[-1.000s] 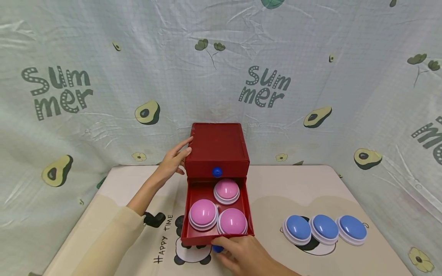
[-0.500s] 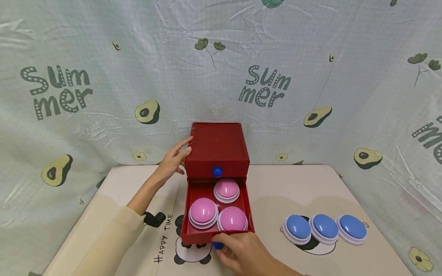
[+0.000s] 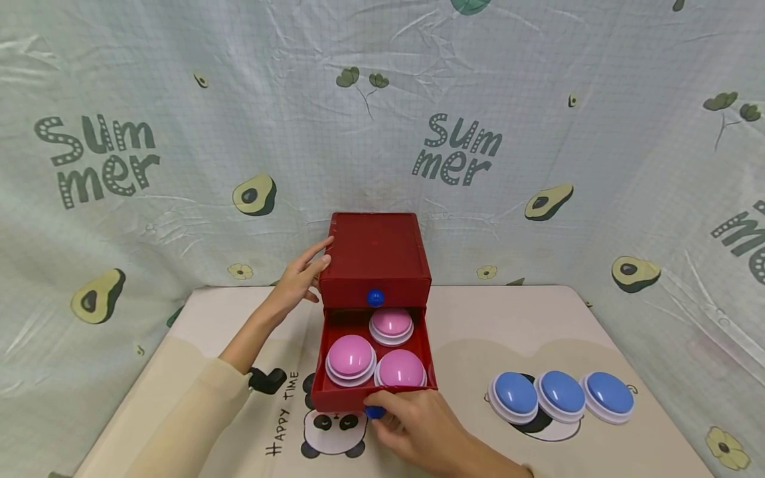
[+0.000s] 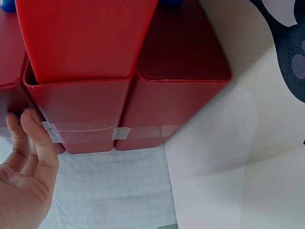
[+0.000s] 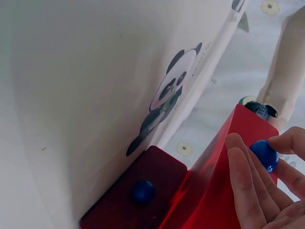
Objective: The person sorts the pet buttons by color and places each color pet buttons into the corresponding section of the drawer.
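Note:
A red drawer cabinet (image 3: 378, 247) stands against the back curtain in the head view. One of its lower drawers (image 3: 337, 401) is pulled out, with three pink domed push buttons (image 3: 350, 356) on white bases lying inside. My right hand (image 3: 421, 425) pinches that drawer's round blue knob (image 5: 263, 155) between thumb and fingers. Against the cabinet's left side rests my left hand (image 3: 293, 282), its fingers extended; in the left wrist view the fingers (image 4: 40, 138) touch the red wall near a strip of clear tape.
Three blue domed push buttons (image 3: 560, 393) on white bases sit in a row on the right of the table (image 3: 466, 318). A blue knob (image 3: 375, 298) marks the shut top drawer. Behind hangs a printed curtain (image 3: 382, 166). A further drawer front with its knob (image 5: 143, 191) is shut.
The drawer has slid inward, away from me, with the pink buttons in it and my right hand on its knob. My left hand stays in place on the cabinet.

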{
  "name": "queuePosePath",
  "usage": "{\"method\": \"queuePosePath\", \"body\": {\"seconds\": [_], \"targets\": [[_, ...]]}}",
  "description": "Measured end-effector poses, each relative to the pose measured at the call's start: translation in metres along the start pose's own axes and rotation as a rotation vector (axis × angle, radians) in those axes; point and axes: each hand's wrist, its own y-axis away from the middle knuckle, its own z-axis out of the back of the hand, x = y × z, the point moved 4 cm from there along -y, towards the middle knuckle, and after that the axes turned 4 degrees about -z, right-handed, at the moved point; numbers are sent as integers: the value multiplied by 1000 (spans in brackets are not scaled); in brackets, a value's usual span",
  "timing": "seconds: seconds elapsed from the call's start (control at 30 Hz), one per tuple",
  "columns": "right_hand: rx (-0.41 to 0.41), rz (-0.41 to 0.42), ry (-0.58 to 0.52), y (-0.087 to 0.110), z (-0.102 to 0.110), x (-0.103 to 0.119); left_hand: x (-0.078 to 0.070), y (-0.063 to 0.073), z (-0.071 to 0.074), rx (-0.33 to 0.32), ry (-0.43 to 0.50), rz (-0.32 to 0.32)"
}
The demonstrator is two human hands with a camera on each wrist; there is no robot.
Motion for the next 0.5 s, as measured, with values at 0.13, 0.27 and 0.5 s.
{"method": "queuePosePath", "body": {"seconds": [0.13,0.27,0.5], "targets": [[5,-28,-7,-5,1,-2,0,0,0,-4,-3,1],[-19,-15,17,-10,3,-5,0,0,0,-2,-6,4],[-10,-52,39,-19,3,-10,0,0,0,3,-7,5]]}}
